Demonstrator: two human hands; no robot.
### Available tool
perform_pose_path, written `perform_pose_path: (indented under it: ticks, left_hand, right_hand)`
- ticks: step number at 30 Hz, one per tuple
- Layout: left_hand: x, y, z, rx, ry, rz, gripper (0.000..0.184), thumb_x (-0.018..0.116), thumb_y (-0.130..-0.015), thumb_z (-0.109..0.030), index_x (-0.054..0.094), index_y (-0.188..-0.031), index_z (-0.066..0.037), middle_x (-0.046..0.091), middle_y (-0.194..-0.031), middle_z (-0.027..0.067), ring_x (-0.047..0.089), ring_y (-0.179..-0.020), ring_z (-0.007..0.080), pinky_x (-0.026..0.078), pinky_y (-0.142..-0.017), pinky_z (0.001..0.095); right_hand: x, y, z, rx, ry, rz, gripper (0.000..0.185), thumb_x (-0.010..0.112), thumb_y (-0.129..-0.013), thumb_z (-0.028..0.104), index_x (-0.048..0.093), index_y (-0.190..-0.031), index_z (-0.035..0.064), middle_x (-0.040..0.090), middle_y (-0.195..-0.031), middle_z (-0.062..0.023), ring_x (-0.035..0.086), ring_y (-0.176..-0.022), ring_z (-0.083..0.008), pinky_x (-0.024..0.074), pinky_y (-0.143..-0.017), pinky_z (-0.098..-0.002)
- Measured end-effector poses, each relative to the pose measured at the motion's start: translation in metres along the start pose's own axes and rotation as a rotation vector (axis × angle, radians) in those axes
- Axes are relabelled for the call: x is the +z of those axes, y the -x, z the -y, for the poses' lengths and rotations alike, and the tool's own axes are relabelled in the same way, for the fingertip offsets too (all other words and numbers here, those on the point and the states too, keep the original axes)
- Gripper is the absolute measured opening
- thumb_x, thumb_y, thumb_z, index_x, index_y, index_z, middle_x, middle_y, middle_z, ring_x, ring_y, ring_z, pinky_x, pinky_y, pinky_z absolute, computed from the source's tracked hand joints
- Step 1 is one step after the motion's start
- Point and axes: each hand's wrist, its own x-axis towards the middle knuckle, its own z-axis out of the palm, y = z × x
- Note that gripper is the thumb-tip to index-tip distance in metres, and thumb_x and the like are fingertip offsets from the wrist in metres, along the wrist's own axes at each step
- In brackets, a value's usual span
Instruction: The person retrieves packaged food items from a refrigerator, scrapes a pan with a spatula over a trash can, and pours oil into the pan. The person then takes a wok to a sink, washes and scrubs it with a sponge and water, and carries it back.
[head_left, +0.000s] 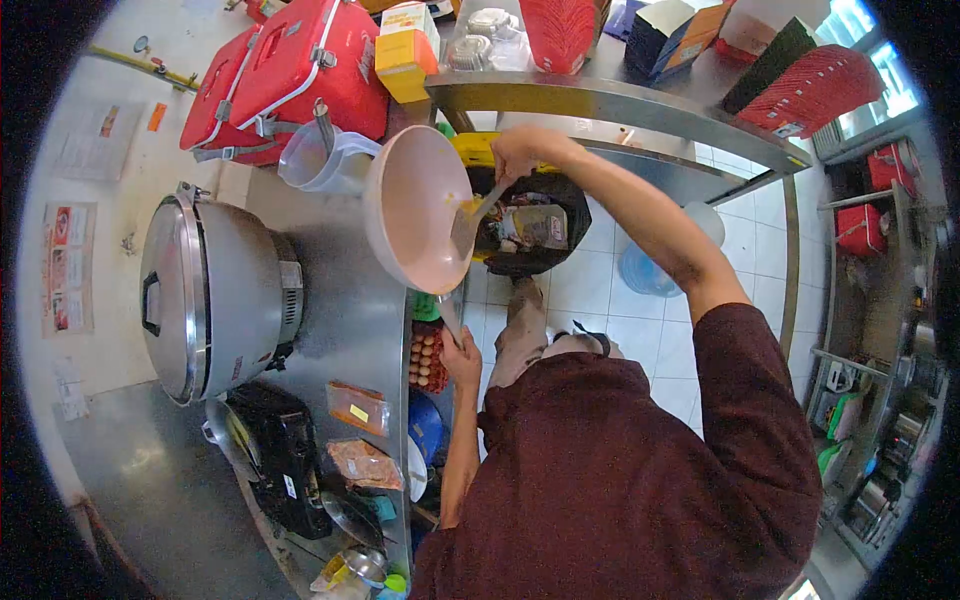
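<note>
My left hand (461, 360) is closed round the handle of a deep frying pan (408, 215) with a pale pink inside. The pan is tilted on its side, with its open face toward the waste bin (520, 265). In my right hand (527, 150) is a spatula (467, 226), its blade at the pan's right rim. Small yellow bits show near the blade. Beneath it, the bin has a yellow rim, a dark liner and mixed rubbish inside, including a clear plastic container (540, 226).
A large rice cooker (245, 285) and a clear jug (325, 160) stand on the steel counter (350, 300) at left. Red cooler boxes (300, 80) are behind. Egg trays (427, 360) sit below the counter. A steel shelf (620, 110) crosses the top; a blue water bottle (645, 270) stands on the floor.
</note>
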Motion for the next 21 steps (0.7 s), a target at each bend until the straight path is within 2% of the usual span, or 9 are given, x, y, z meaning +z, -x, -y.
perform_pose_path:
  ticks: [1,4,7,10,11,14,15,18,21]
  left_hand:
    - [-0.002,0.000,-0.002,-0.003,0.013,-0.005,0.027,0.056,-0.093,-0.020,0.055,-0.108,0.002,0.063,-0.078,0.0229,0.063,-0.071,0.0400,0.048,-0.062,0.0441]
    - [-0.008,-0.003,0.002,-0.001,0.023,0.000,0.028,0.056,-0.093,-0.020,0.055,-0.110,0.002,0.064,-0.081,0.0227,0.065,-0.074,0.0386,0.049,-0.063,0.0436]
    - [-0.006,-0.010,0.008,0.022,-0.017,-0.007,0.029,0.056,-0.093,-0.021,0.055,-0.113,0.001,0.064,-0.082,0.0225,0.066,-0.075,0.0379,0.049,-0.063,0.0426]
    - [-0.007,-0.013,0.005,0.005,-0.042,0.007,0.031,0.057,-0.093,-0.020,0.055,-0.115,0.001,0.065,-0.083,0.0225,0.066,-0.076,0.0382,0.050,-0.063,0.0426]
    - [-0.009,-0.014,0.003,-0.009,-0.045,0.018,0.031,0.057,-0.093,-0.019,0.055,-0.116,0.002,0.065,-0.084,0.0225,0.066,-0.077,0.0384,0.050,-0.064,0.0428]
    - [-0.014,-0.022,-0.009,-0.031,-0.030,0.042,0.031,0.058,-0.092,-0.018,0.054,-0.116,0.002,0.066,-0.086,0.0225,0.066,-0.077,0.0394,0.050,-0.064,0.0439]
    - [-0.011,-0.024,-0.005,-0.009,-0.033,0.025,0.031,0.058,-0.092,-0.018,0.054,-0.116,0.002,0.065,-0.087,0.0229,0.066,-0.078,0.0398,0.050,-0.064,0.0440]
    - [-0.005,-0.026,0.010,0.041,-0.039,0.012,0.031,0.058,-0.092,-0.017,0.054,-0.116,0.002,0.065,-0.087,0.0242,0.066,-0.079,0.0409,0.050,-0.063,0.0442]
    - [-0.006,-0.034,0.008,0.024,-0.039,0.035,0.032,0.058,-0.091,-0.016,0.053,-0.116,0.003,0.065,-0.086,0.0252,0.066,-0.078,0.0415,0.050,-0.062,0.0438]
  right_hand:
    - [-0.021,0.007,0.005,-0.002,0.080,-0.035,0.022,0.071,-0.076,0.029,0.075,-0.097,0.0251,0.070,-0.071,-0.0043,0.065,-0.061,-0.0203,0.0493,-0.057,-0.0374]
    - [-0.066,0.048,0.037,-0.334,0.120,-0.262,0.026,0.074,-0.072,0.030,0.075,-0.097,0.0246,0.070,-0.072,-0.0052,0.067,-0.065,-0.0239,0.0498,-0.058,-0.0387]
    - [-0.073,0.059,0.089,-0.537,0.196,-0.384,0.023,0.076,-0.066,0.027,0.076,-0.089,0.0218,0.069,-0.070,-0.0066,0.067,-0.067,-0.0261,0.0497,-0.058,-0.0405]
    - [-0.070,0.051,0.112,-0.383,0.391,-0.285,0.016,0.076,-0.062,0.022,0.076,-0.078,0.0185,0.068,-0.068,-0.0072,0.067,-0.066,-0.0282,0.0492,-0.056,-0.0416]
    - [-0.070,0.045,0.110,-0.350,0.459,-0.376,0.012,0.074,-0.058,0.019,0.074,-0.070,0.0172,0.068,-0.067,-0.0077,0.066,-0.065,-0.0287,0.0484,-0.054,-0.0418]
    - [-0.107,0.078,0.128,-0.345,0.366,-0.388,0.011,0.074,-0.059,0.019,0.074,-0.070,0.0158,0.068,-0.068,-0.0081,0.067,-0.066,-0.0289,0.0487,-0.054,-0.0416]
    - [-0.107,0.083,0.133,-0.412,0.260,-0.390,0.009,0.075,-0.059,0.019,0.073,-0.067,0.0133,0.068,-0.068,-0.0103,0.067,-0.066,-0.0300,0.0496,-0.055,-0.0418]
    - [-0.078,0.068,0.138,-0.358,0.452,-0.387,0.011,0.075,-0.059,0.018,0.073,-0.067,0.0109,0.067,-0.068,-0.0123,0.067,-0.068,-0.0317,0.0508,-0.057,-0.0420]
    - [-0.087,0.075,0.126,-0.281,0.458,-0.390,0.013,0.074,-0.062,0.017,0.073,-0.071,0.0084,0.068,-0.070,-0.0140,0.068,-0.070,-0.0317,0.0532,-0.059,-0.0411]
